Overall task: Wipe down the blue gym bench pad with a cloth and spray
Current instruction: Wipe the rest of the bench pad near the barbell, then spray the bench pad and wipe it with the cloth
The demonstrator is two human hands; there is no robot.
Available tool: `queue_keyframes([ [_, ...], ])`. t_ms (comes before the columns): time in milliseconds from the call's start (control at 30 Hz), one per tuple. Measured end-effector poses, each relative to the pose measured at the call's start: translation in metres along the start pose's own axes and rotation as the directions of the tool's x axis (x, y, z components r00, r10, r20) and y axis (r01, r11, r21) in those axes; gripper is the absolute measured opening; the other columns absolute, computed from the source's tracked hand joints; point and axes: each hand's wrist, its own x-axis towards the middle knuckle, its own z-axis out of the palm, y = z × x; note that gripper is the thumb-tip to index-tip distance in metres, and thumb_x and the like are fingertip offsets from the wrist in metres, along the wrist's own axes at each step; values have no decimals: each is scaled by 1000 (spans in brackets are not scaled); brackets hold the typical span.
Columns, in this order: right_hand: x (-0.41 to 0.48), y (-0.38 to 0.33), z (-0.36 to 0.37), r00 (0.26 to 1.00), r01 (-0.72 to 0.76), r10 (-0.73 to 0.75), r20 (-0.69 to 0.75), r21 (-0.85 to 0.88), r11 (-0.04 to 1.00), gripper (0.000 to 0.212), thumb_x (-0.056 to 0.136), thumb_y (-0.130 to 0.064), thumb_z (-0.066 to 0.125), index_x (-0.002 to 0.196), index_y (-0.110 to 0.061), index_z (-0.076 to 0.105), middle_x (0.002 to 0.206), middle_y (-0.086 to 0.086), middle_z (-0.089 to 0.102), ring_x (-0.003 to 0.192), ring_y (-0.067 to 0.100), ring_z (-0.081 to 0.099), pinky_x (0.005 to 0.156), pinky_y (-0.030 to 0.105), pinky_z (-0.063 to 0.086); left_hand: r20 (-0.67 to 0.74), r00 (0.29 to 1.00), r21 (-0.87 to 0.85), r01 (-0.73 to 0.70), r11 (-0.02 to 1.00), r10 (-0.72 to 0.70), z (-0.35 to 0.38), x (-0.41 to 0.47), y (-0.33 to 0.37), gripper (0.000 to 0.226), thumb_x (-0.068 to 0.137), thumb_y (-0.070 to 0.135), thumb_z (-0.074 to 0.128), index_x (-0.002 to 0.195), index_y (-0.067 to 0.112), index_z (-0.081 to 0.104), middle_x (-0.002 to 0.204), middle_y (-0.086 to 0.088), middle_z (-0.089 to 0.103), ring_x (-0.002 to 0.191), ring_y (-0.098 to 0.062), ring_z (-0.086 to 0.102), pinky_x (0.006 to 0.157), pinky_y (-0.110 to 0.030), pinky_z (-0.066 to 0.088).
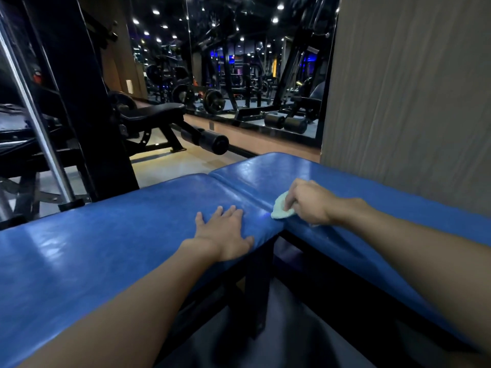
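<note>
Two glossy blue bench pads meet at a corner seam: one pad (106,235) runs to the left, the other (332,187) runs along the wall on the right. My left hand (225,235) lies flat with spread fingers on the left pad, close to the seam. My right hand (308,201) grips a small pale green cloth (281,208) and holds it against the right pad just beside the seam. No spray bottle is in view.
A grey wall panel (411,102) stands right behind the right pad. A black rack upright (87,102) and a chrome bar (34,115) stand to the left. A black bench with foam rollers (212,140) sits beyond, in front of a mirror.
</note>
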Motion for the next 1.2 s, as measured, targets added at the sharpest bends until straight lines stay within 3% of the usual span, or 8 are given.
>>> queue_keyframes([
  [167, 5, 0, -16, 980, 133, -73, -184, 335, 933, 47, 90, 4, 44, 113, -26, 72, 108, -6, 62, 92, 17, 63, 77, 19, 47, -100, 995, -369, -54, 928, 18, -24, 26, -2, 63, 85, 55, 56, 143, 37, 39, 142, 3, 51, 129, -22, 49, 111, -50, 33],
  [267, 33, -2, -27, 978, 166, -58, -201, 578, 799, 47, 90, 2, 47, 118, -30, 67, 107, -7, 68, 72, 11, 59, 61, 20, 46, -144, 987, -865, -89, 494, -75, -41, 61, -8, 44, 90, 48, 58, 131, 32, 53, 130, 4, 55, 112, -15, 56, 99, -34, 40],
  [400, 70, -2, -44, 998, 55, -32, -45, 843, 534, 45, 76, -4, 50, 109, -24, 74, 113, 11, 72, 86, 18, 65, 74, 32, 50, -60, 997, -998, -59, 33, -39, -68, 111, -19, 51, 98, 55, 41, 140, 27, 48, 142, 4, 53, 131, -17, 51, 106, -41, 38],
  [633, 81, -9, -110, 973, -150, -122, 195, 940, 308, 39, 80, 0, 57, 113, -16, 71, 110, 10, 73, 91, 21, 66, 75, 31, 54, 263, 941, -965, 252, 76, 213, -126, 125, 4, 73, 91, 76, 25, 126, 26, 65, 118, -6, 72, 103, -28, 71, 85, -43, 55],
  [767, 60, -7, -200, 964, -149, -120, 236, 858, 491, 35, 88, 7, 63, 112, -16, 72, 103, -3, 75, 86, 7, 68, 72, 21, 54, 362, 904, -932, 355, 72, 229, -206, 117, 39, 64, 81, 74, 52, 109, 20, 74, 104, -14, 73, 79, -28, 68, 65, -37, 56],
  [900, 17, -5, -329, 962, -206, -37, 272, 804, 559, 32, 87, -3, 72, 117, -15, 72, 105, -8, 74, 89, 4, 67, 79, 23, 54, 307, 923, -951, 290, 106, 233, -315, 108, 100, 30, 69, 32, 70, 96, 17, 70, 91, -12, 70, 70, -25, 66, 57, -36, 53],
  [1067, -56, -10, -464, 942, -331, 179, 284, 877, 349, 38, 90, -23, 71, 126, -29, 59, 121, 2, 67, 107, 11, 67, 90, 27, 54, 263, 898, -965, 241, 107, 353, -441, 77, 178, 32, 91, -11, 45, 115, 2, 60, 101, -17, 67, 89, -30, 68, 73, -41, 57],
  [1200, -121, -16, -510, 883, -376, 415, 219, 860, 344, 33, 86, -22, 74, 114, -8, 65, 107, 9, 71, 91, 15, 67, 80, 33, 52, 277, 826, -961, 236, 146, 491, -498, 39, 233, 28, 96, -4, 52, 119, 5, 65, 116, -15, 71, 108, -28, 68, 93, -38, 54],
])
